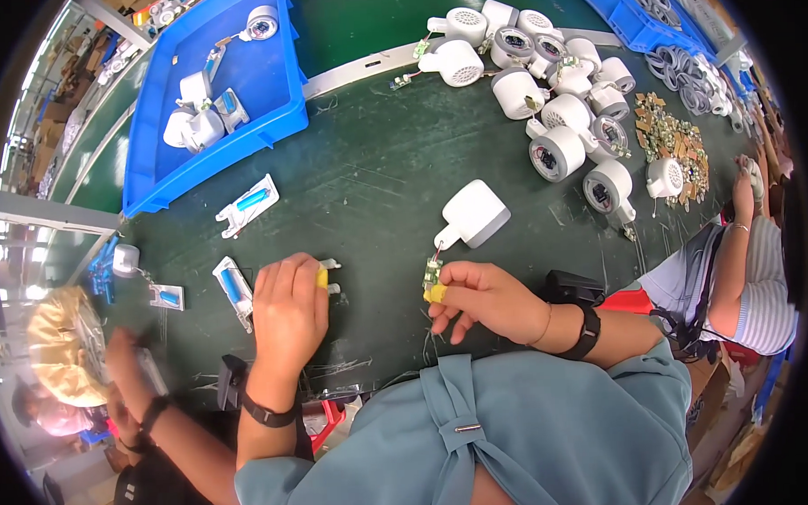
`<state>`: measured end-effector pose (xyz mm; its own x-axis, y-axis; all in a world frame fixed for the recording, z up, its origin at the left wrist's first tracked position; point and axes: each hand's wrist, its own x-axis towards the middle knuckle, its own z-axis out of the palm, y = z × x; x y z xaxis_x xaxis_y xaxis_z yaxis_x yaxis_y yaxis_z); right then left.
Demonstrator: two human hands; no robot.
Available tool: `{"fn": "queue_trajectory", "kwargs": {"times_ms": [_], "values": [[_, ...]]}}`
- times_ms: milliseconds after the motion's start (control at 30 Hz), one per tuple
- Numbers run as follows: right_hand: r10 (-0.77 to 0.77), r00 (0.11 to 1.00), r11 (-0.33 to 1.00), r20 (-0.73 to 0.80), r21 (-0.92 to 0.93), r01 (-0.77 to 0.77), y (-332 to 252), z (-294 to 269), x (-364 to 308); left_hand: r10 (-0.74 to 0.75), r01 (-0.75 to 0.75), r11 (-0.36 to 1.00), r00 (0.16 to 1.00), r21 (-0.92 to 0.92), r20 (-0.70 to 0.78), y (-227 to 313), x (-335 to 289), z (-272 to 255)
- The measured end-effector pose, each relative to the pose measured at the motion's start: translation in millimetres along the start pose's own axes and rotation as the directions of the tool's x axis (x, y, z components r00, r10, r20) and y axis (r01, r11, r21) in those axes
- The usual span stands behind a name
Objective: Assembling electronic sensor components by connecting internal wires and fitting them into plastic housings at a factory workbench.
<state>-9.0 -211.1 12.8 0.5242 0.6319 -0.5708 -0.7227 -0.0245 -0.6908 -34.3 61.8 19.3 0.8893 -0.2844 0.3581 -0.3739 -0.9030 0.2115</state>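
My left hand (290,301) is closed, palm down, over a white plastic handle shell (332,265). Only its two prongs stick out past a yellow finger cover; the hand hides the rest. With thumb and forefinger, my right hand (486,299) pinches a small green circuit board (432,273), a yellow cover on a fingertip. Wires join the board to a white and grey fan head (474,214) lying just beyond it on the dark green table. Left of my left hand lies a white handle shell with a blue battery (234,292), and a similar shell (248,206) lies farther off.
A blue tray (298,109) with several fan parts stands at the far left. White fan heads (556,154) are heaped at the far right, beside a pile of small circuit boards (671,141). Co-workers' arms are at left (179,429) and right (732,268).
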Motion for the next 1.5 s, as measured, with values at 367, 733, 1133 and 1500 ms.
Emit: {"fn": "queue_trajectory", "kwargs": {"times_ms": [367,733,1133,1500], "values": [[-0.065,0.997,0.997,0.046,0.05,0.062,6.7,0.3,-1.9,0.02,0.046,0.888,0.99,-0.458,0.139,21.6,3.0,8.1],[-0.12,0.986,0.99,-0.113,-0.09,0.11,10.5,-5.3,-8.1,0.205,-0.17,0.931,0.976,-0.323,0.077,26.2,10.2,17.1],[-0.226,0.973,0.96,-0.039,-0.178,0.216,20.1,-9.8,-5.4,0.081,0.076,0.792,0.97,-0.606,0.228,56.1,22.5,32.2],[-0.419,0.907,0.783,-0.031,-0.519,0.344,23.3,-3.0,-4.7,0.237,0.076,0.761,0.891,-0.644,0.386,41.0,42.8,28.3]]}}
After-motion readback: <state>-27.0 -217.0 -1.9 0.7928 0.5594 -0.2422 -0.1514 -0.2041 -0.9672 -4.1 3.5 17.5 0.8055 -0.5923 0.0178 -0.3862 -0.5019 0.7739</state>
